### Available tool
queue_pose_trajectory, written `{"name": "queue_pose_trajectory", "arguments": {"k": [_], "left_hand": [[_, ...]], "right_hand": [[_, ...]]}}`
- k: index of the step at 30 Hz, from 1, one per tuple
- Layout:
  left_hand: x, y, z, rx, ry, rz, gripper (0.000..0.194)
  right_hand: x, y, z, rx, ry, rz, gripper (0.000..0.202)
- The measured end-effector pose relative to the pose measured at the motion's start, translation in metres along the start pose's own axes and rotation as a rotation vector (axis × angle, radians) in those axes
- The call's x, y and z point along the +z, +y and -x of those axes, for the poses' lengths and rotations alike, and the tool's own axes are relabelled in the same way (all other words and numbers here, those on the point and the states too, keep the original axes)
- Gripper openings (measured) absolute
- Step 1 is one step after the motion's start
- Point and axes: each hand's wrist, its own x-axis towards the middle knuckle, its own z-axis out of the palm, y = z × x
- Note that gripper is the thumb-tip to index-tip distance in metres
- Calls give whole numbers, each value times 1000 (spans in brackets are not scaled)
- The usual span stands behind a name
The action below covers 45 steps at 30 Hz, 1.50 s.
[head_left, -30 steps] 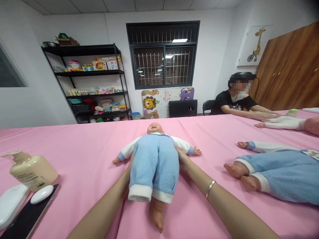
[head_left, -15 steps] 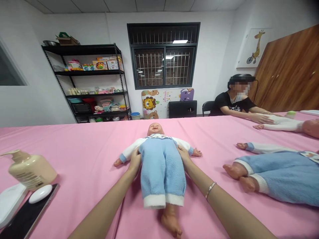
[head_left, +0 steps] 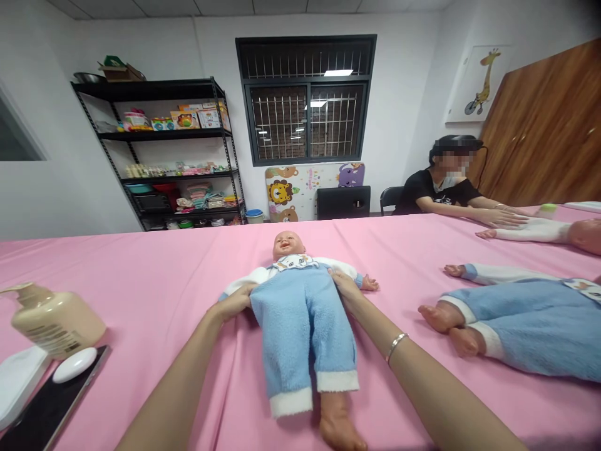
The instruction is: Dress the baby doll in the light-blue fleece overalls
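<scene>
I am counting three dolls lying on the pink table (head_left: 141, 263). The baby doll (head_left: 300, 313) in front of me is lying on its back, head pointing away, in the middle of the table, wearing one blue fleece romper with white cuffs. My left hand (head_left: 233, 302) is lying over the doll's near arm at the shoulder, fingers loosely curled around the white sleeve, not flat. My right hand (head_left: 345, 289) is pressing against the other side of the torso under the arm, fingers extended along the cloth; I cannot tell whether the thumb is gripping. One silver bracelet (head_left: 395, 346) is sitting on that wrist.

A second doll (head_left: 521, 326) in matching blue is lying well apart at the right, two bare feet pointing toward the middle. A third doll (head_left: 549, 230) is lying farther back at the right edge, and another person (head_left: 444, 185) in a black shirt is resting both hands on its white sleeve.

At the left I am seeing one beige pump bottle (head_left: 54, 319) lying on its side, one white oval object (head_left: 75, 364) touching one dark phone (head_left: 47, 407), and one white case (head_left: 16, 382) just beside them.
</scene>
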Motion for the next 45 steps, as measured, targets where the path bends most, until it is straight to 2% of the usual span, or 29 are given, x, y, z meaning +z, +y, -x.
{"name": "queue_pose_trajectory", "arguments": {"k": [4, 7, 9, 11, 15, 18, 22, 25, 27, 30, 33, 35, 37, 39, 40, 41, 42, 45], "left_hand": [[-5, 4, 6, -56, -146, 24, 13], [-4, 9, 12, -44, -189, 193, 28], [-2, 11, 12, -35, -103, 321, 27], [1, 10, 9, -33, 37, 349, 31], [4, 5, 0, 33, 259, 249, 34], [2, 1, -5, 71, 405, 35, 31], [3, -1, -9, 53, 439, -343, 23], [4, -3, -11, 39, 420, -472, 20], [3, -4, -11, 19, 379, -498, 20], [2, -4, -10, -7, 340, -493, 22], [2, -3, -8, -18, 406, -511, 22], [3, -3, -7, -23, 453, -530, 21], [4, -2, -7, -38, 487, -568, 20], [6, 0, -6, -65, 510, -627, 20], [7, 0, -6, -83, 514, -660, 20], [8, 1, -6, -107, 506, -694, 20], [8, 2, -6, -134, 488, -723, 21], [10, 5, -6, -217, 421, -777, 22]], "right_hand": [[-8, -6, 2, -17, 0, -69, 37], [-10, -10, 3, -30, 0, -113, 39], [-10, -12, 3, -33, 1, -139, 40], [-9, -12, 3, -24, -1, -159, 40], [-12, -8, 2, 4, -2, -176, 37], [-16, -8, 3, 45, -36, -155, 35], [-18, -20, 4, 77, -20, -176, 40], [-18, -32, 3, 28, 46, -243, 44], [-16, -34, 0, -56, 96, -140, 40], [-11, -25, -3, -236, 175, 220, 27], [-9, -13, -4, -321, 191, 478, 19], [-10, -11, -2, -323, 195, 542, 20], [-11, -16, 1, -355, 263, 575, 24], [-10, -24, 5, -445, 340, 607, 32], [-8, -28, 7, -496, 335, 623, 37], [-6, -31, 9, -538, 273, 641, 42], [-2, -33, 12, -557, 155, 658, 47], [9, -31, 18, -470, -253, 662, 56]]}}
